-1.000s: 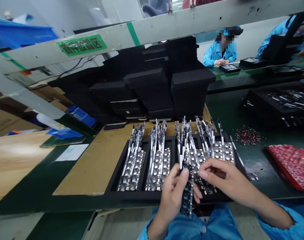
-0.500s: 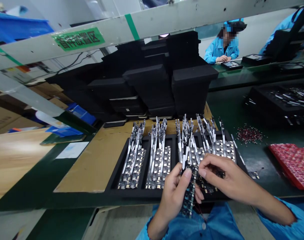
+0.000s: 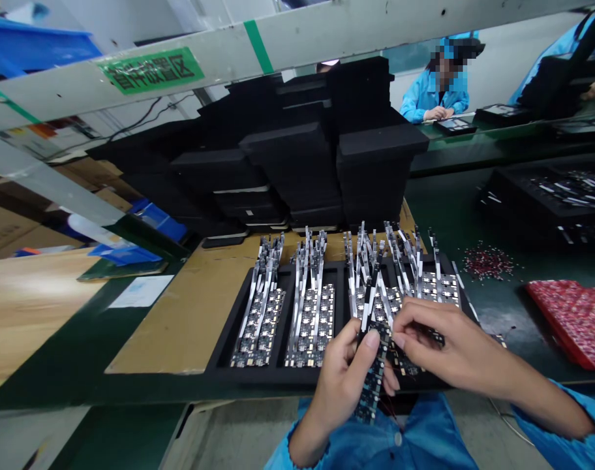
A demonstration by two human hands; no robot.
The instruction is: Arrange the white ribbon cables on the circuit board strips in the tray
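My left hand (image 3: 344, 372) is closed around a dark circuit board strip (image 3: 374, 378), thumb on its upper face. The strip is tilted in front of my body, with black-and-white flat cables (image 3: 370, 300) standing up from its top end. At the strip's right edge, my right hand (image 3: 439, 343) is closed in a pinch; whatever lies between its fingertips is too small to make out. Thin dark red wires (image 3: 390, 408) hang below the strip. Just beyond both hands lies a black foam tray (image 3: 273, 377), holding rows of circuit boards (image 3: 310, 326) with upright flat cables.
Small red and white parts (image 3: 488, 261) lie piled to the right, near a red bag (image 3: 571, 323) of similar parts. Stacked black foam trays (image 3: 297, 170) stand behind the cardboard sheet (image 3: 180, 313). Another tray of boards (image 3: 556, 202) is at far right. A co-worker (image 3: 437, 91) sits across.
Both hands and the board strip have shifted slightly to the right. The grip of my left hand and the pinch of my right look the same.
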